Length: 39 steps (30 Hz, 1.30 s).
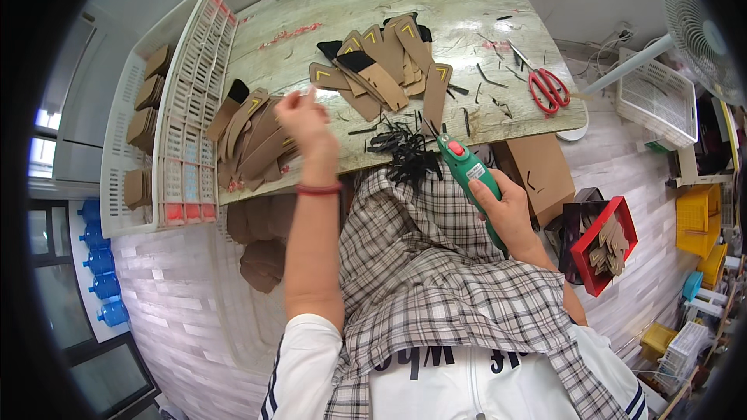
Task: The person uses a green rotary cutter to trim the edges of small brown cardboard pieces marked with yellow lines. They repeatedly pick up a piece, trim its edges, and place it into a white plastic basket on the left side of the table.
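Note:
My right hand [512, 214] is wrapped round a green handheld electric cutter [467, 167] with a red switch, its narrow metal tip pointing at the table edge. Just beyond that tip lies a brown flat piece [436, 97] with a yellow angled mark. My left hand [307, 118] is raised over the table, its fingers smeared by motion; whether anything is in them I cannot make out. Beside it on the left is a pile of brown pieces [253, 140]. A second pile of brown pieces [381, 54], some with black ends, is fanned out mid-table. Black strip scraps [405, 148] are heaped at the near edge.
Red-handled scissors [549, 91] lie at the table's right. A white slatted crate [183, 124] with brown stacks stands left. On the right are a cardboard box [537, 175], a red-rimmed box [599, 245] of brown pieces and a fan [700, 27]. A plaid apron [405, 233] covers my lap.

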### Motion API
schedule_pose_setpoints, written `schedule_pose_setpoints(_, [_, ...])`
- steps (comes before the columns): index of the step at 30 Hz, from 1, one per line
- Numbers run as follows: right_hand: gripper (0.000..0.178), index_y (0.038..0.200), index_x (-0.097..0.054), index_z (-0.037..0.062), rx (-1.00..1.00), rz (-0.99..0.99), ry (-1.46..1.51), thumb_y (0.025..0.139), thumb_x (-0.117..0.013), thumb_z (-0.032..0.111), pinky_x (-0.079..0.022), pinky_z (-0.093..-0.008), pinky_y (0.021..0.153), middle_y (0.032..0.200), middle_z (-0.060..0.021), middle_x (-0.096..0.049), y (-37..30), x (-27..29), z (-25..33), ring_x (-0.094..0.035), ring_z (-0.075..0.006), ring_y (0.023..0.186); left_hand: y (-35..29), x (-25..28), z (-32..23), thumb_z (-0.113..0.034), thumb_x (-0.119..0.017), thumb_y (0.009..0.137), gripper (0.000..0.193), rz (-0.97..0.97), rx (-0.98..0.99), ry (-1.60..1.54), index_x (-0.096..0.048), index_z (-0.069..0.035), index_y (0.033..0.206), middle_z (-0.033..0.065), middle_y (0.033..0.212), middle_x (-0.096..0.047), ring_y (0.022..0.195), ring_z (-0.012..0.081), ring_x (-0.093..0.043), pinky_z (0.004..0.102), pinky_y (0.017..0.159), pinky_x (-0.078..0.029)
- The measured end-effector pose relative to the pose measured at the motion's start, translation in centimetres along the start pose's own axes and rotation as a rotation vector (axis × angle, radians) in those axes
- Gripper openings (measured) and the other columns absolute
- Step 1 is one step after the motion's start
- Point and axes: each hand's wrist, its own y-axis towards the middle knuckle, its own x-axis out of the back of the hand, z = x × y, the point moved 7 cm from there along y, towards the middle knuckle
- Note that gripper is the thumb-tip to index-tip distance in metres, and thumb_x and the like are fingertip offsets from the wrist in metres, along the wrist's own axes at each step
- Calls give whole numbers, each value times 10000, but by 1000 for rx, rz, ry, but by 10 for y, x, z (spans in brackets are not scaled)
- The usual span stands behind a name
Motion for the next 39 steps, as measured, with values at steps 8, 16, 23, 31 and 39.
schedule_pose_setpoints(8, [348,1027,-637,-22,5,-100,-10,891,-674,296,-438,-240,477,681,-25,-563,1,22,-11,-510,-76,534,-81,-169,51,-278,-746,682,329,448,-757,1077,-591,-82,896,114,954,-546,962,325,-522,445,818,-397])
schedule_pose_setpoints(16, [339,988,-638,-12,-28,-158,14,893,-666,313,-441,-236,465,657,-18,-540,5,35,-16,-500,-71,527,-73,-151,58,-18,-624,740,150,461,-466,690,-556,-45,870,65,825,-591,825,248,-561,394,793,-422])
schedule_pose_setpoints(23, [311,995,-644,-9,68,-143,59,900,-662,287,-384,-239,448,647,3,-529,13,20,6,-468,-53,512,-84,-100,16,-9,-608,888,99,506,189,-236,-646,4,978,50,882,-680,737,117,-631,243,657,-513])
schedule_pose_setpoints(31, [317,1024,-648,-16,87,-6,36,898,-668,274,-380,-229,476,640,13,-538,10,-5,33,-464,-39,530,-114,-71,5,-51,-655,880,109,369,313,-443,-653,-16,983,53,892,-692,747,126,-645,247,676,-515])
schedule_pose_setpoints(39, [339,1005,-645,-19,71,-25,32,892,-673,299,-388,-233,454,638,6,-539,11,-1,31,-482,-51,504,-130,-77,23,-56,-641,889,124,392,405,-488,-638,-13,1006,61,926,-692,809,141,-649,271,747,-520])
